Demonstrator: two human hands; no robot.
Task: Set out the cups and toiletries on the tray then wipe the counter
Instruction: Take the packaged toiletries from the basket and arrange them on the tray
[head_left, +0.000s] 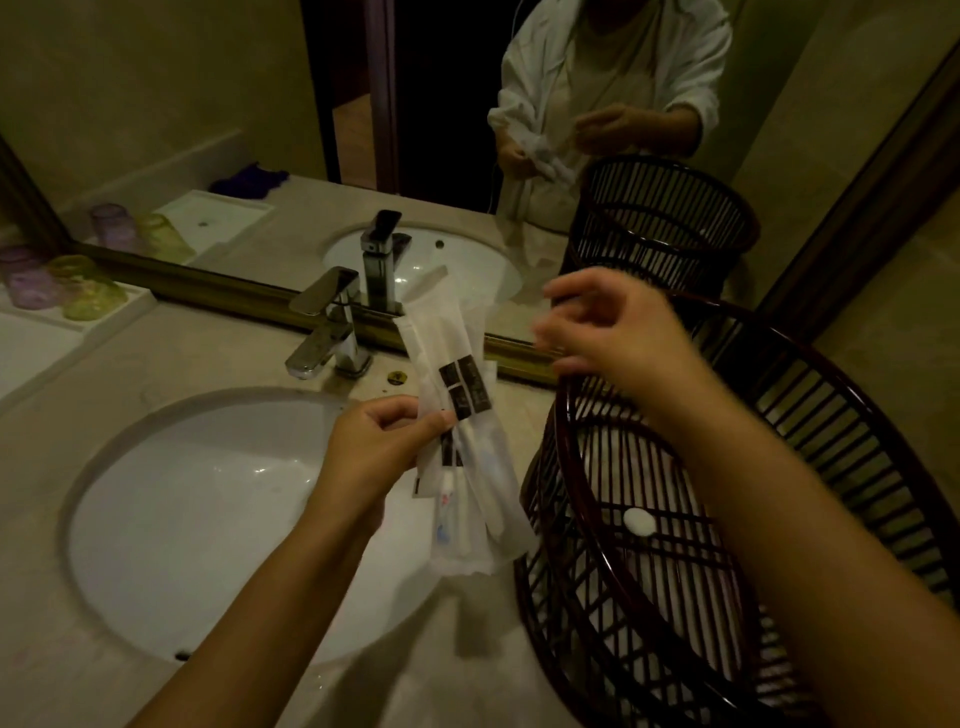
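Left hand (382, 441) pinching translucent crinkly toiletry packets (457, 410); right hand (602, 327) loose-fingered, blurred, above dark slatted basket (779, 364).

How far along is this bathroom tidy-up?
Done: two cups stand upside down on the white tray. In hand: the left hand pinches wrapped toiletry packets, and the right hand hovers over the dark basket. Left: placing the packets and wiping the counter.
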